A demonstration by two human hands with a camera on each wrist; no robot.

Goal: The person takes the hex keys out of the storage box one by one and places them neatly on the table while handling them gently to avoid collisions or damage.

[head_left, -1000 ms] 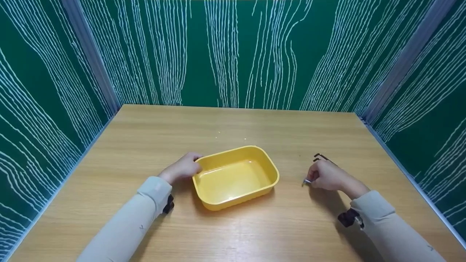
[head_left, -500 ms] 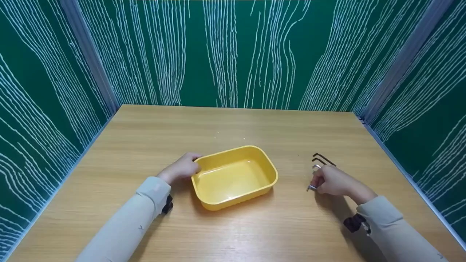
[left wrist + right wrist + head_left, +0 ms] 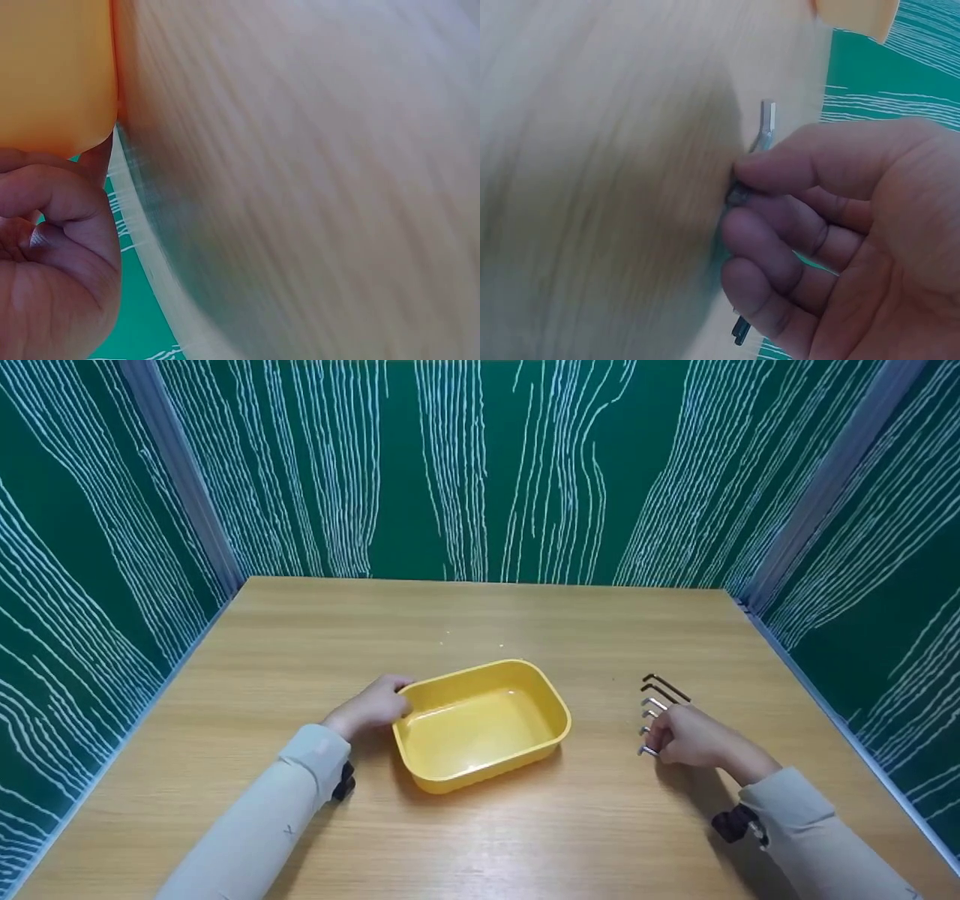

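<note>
My left hand [image 3: 373,709] grips the left rim of a yellow plastic bin [image 3: 480,727], fingers over its edge. In the left wrist view the bin's outer wall [image 3: 56,75] stands above my curled fingers. Right of the bin, my right hand [image 3: 694,741] pinches a silver hex key [image 3: 646,751], which lies at the near end of a row. In the right wrist view the hex key's bent end [image 3: 768,116] sticks out past my thumb. Farther along the row lie other silver hex keys [image 3: 655,703] and dark hex keys [image 3: 667,687]; my hand partly covers several.
The wooden table [image 3: 480,847] carries the bin and hex keys. A few tiny white specks lie behind the bin. Green panels [image 3: 510,472] with white wavy lines enclose the back and sides.
My right hand has moved right and slightly nearer with the hex key. More of the hex keys in the row now show. My left hand and the bin have stayed in place.
</note>
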